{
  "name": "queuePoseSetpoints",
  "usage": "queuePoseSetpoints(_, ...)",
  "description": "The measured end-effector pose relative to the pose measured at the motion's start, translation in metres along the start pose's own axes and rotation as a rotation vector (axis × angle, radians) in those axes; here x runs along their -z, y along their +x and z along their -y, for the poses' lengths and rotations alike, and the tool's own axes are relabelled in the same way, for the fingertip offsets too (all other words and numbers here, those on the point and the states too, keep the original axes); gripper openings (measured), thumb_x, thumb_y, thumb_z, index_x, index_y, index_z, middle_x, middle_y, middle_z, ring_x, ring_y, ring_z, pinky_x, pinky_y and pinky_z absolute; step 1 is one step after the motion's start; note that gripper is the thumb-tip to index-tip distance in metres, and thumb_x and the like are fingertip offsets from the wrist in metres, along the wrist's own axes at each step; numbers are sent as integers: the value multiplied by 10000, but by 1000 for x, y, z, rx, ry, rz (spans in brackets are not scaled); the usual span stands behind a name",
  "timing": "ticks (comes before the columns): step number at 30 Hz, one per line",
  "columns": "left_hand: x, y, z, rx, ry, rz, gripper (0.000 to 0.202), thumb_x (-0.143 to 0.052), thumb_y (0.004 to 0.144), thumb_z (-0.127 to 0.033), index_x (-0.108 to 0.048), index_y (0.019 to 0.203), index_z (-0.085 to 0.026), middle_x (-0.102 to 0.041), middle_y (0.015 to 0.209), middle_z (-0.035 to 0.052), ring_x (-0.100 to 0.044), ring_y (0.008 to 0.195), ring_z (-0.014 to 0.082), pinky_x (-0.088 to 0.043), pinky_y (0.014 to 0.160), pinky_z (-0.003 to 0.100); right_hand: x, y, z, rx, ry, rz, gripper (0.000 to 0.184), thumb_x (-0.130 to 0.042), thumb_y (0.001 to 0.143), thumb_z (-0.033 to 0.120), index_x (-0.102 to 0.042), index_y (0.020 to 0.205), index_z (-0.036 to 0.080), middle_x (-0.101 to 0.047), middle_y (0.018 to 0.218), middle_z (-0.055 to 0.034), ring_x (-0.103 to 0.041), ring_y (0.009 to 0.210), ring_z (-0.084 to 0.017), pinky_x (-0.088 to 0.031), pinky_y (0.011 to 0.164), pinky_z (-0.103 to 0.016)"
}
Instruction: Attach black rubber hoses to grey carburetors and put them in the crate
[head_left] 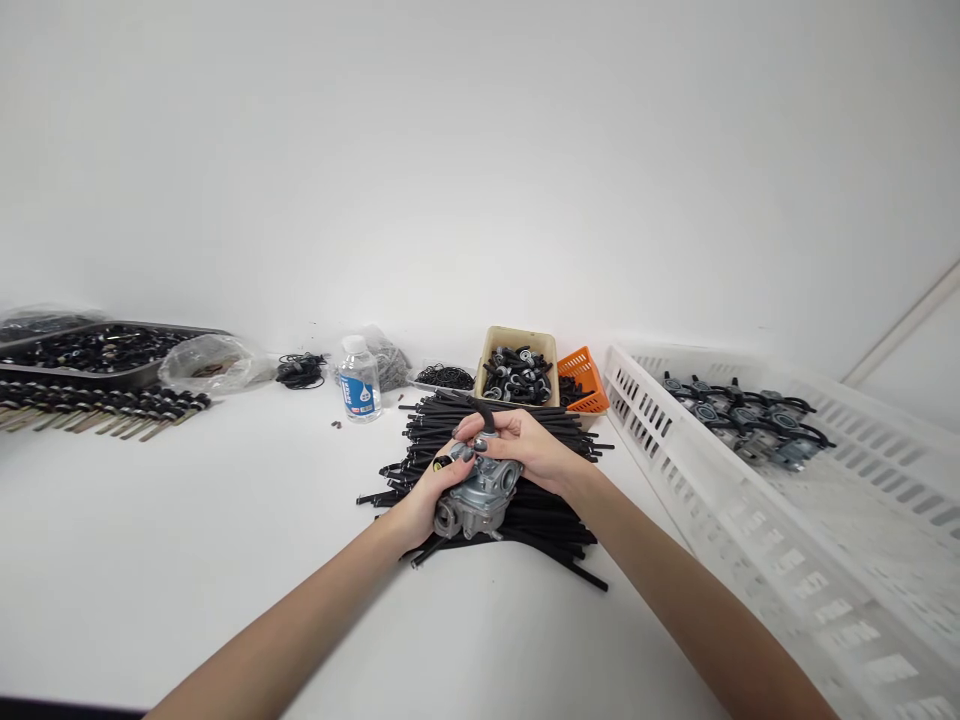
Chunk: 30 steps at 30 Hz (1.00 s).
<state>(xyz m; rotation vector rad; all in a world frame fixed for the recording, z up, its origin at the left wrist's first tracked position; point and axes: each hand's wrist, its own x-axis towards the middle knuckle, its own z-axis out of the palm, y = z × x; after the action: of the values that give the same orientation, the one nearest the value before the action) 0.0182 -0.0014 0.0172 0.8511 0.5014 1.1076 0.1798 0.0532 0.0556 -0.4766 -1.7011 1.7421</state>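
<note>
Both my hands hold a grey metal carburetor [480, 503] just above a pile of black rubber tubes [525, 440] on the white table. My left hand [424, 500] is wrapped round its left side. My right hand [521, 445] is closed over its top, fingers pinched at a black tube end [486, 415] sticking up from the part.
A white slotted crate [720, 490] on the right holds several finished carburetors [742, 415]. Behind the pile stand a beige bin of black fittings [517, 370], an orange basket [583, 378], a small clear bottle [359, 380] and loose O-rings [300, 370]. A dark tray [97, 350] and rows of parts lie far left.
</note>
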Motion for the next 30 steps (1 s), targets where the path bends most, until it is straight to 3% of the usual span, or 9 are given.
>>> queuePoseSetpoints(4, 0, -2, -3, -10, -8, -12, 632, -819, 688, -409, -629, 1244, -177, -741, 1106, 112, -685, 1047, 329, -520, 925, 410, 4, -1, 2, -14, 138, 38, 357, -762, 776, 458, -712, 941, 146, -723, 964, -81, -669, 868, -157, -504, 790, -239)
queuePoseSetpoints(9, 2, -3, -4, 34, -42, -15, 598, -802, 708, -419, -629, 1226, -174, -742, 1101, 123, -686, 1042, 339, -530, 895, 433, 6, -1, 1, -29, 255, -28, 329, -874, 652, 312, -625, 821, 179, -727, 1007, -67, -696, 870, -170, -523, 756, -243)
queuePoseSetpoints(16, 2, -1, 0, -11, 31, -27, 597, -829, 674, -426, -654, 1177, -158, -744, 1072, 112, -670, 1063, 326, -516, 924, 395, 1, -1, 3, -13, 41, 5, 365, -809, 754, 334, -710, 1072, 186, -726, 1060, -72, -680, 956, -172, -516, 846, -286)
queuePoseSetpoints(22, -2, -3, -4, 12, 14, 27, 650, -830, 671, -430, -630, 1225, -153, -741, 1092, 129, -675, 1059, 337, -525, 910, 409, 6, -3, 6, -29, 66, 55, 381, -823, 719, 424, -726, 961, 146, -733, 961, -78, -685, 888, -173, -505, 807, -268)
queuePoseSetpoints(27, -2, -3, -6, -5, 10, -32, 665, -820, 682, -414, -610, 1269, -182, -740, 1111, 107, -687, 1047, 326, -527, 912, 412, -4, 0, 4, 40, 114, -101, 343, -891, 630, 308, -598, 748, 175, -731, 896, -32, -683, 801, -151, -520, 739, -244)
queuePoseSetpoints(30, 0, -2, -4, -19, 8, -35, 641, -818, 686, -398, -621, 1257, -185, -742, 1104, 103, -686, 1049, 325, -527, 913, 409, -6, 0, 5, 41, 150, -109, 343, -883, 645, 300, -582, 766, 188, -735, 915, -33, -687, 796, -152, -523, 714, -238)
